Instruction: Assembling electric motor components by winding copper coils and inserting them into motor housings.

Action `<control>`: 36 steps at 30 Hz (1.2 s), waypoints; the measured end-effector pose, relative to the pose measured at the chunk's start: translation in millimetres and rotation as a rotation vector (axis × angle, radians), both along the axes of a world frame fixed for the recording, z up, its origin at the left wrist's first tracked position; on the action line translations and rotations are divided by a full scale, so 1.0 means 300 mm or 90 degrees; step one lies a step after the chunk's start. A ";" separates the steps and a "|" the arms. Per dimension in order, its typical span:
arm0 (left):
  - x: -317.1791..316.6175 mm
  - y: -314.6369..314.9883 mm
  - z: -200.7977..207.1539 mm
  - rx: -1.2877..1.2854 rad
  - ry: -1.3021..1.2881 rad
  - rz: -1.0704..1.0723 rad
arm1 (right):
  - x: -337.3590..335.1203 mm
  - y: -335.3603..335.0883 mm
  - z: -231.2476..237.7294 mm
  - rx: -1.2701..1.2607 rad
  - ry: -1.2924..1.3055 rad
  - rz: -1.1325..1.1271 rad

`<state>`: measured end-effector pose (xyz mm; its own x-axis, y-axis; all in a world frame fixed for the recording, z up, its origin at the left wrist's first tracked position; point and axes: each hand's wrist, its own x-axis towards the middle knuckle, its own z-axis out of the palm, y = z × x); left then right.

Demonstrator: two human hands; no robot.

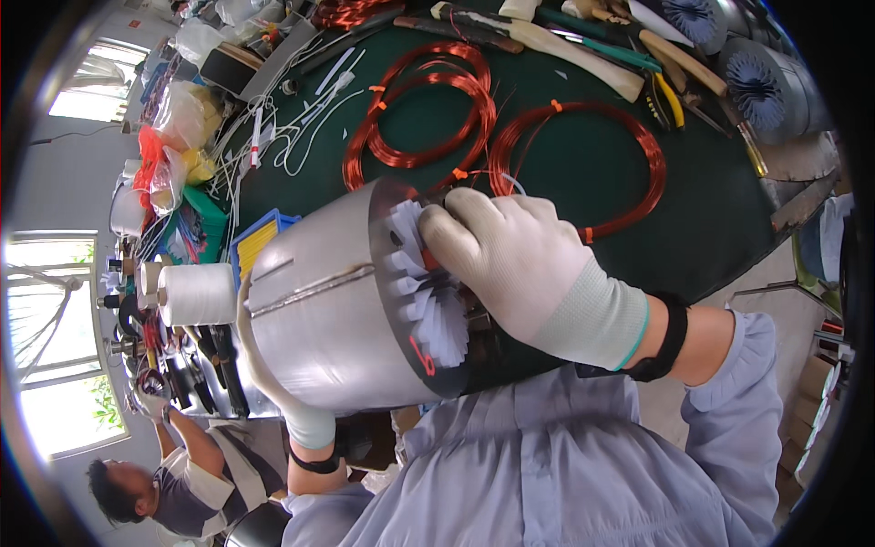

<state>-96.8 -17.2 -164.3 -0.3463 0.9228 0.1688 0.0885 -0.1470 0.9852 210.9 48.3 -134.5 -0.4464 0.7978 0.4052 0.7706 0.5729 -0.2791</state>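
Observation:
A grey metal motor stator [319, 301] lies on its side, with a weld seam along it and a red mark near its right rim. White folded paper slot liners [433, 310] fan out around its right-hand opening. My left hand [305, 415], in a white glove, wraps around the left end, its fingers partly hidden behind the metal. At the right-hand opening, my gloved right hand [510, 260] is closed with curled fingers against the liners. A bit of orange-red shows under its fingertips; what they grip is mostly hidden.
Tied copper wire coils [419, 105] and another copper coil [661, 173] lie on the dark green table [583, 77]. Mallets, pliers [670, 100] and further stators [766, 87] line the far right. White sleeving, a thread spool [200, 294] and a blue tray [284, 221] are left. A co-worker [182, 488] works lower left.

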 end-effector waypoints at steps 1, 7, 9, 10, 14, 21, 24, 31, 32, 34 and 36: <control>-0.007 -0.024 -0.016 -0.015 0.039 0.021 | 0.004 0.012 -0.010 0.003 -0.006 -0.006; -0.068 -0.057 -0.038 -0.058 0.355 -0.017 | 0.017 0.024 -0.025 0.049 0.019 0.059; -0.036 -0.005 -0.034 -0.054 0.365 -0.036 | 0.008 0.019 -0.032 0.048 0.038 0.051; -0.059 0.001 -0.020 -0.049 0.372 -0.051 | 0.008 0.019 -0.031 0.046 0.041 0.048; 0.010 0.062 -0.032 -0.032 0.393 -0.113 | -0.002 0.021 -0.038 0.031 0.067 0.055; -0.031 0.024 0.012 -0.001 0.408 -0.223 | 0.011 -0.001 -0.048 0.058 0.065 0.033; -0.001 0.022 0.008 0.019 0.417 -0.261 | 0.004 -0.053 -0.023 0.054 0.005 0.031; -0.002 0.108 0.028 0.084 0.443 -0.333 | 0.011 -0.001 -0.030 -0.004 0.020 -0.013; 0.001 0.104 0.031 0.088 0.446 -0.343 | 0.012 -0.014 -0.027 0.006 0.020 -0.017; 0.008 0.108 0.040 0.092 0.450 -0.364 | 0.021 0.020 -0.025 0.001 0.026 0.002; 0.006 0.136 0.051 0.101 0.452 -0.383 | 0.013 0.030 -0.032 0.012 0.007 -0.015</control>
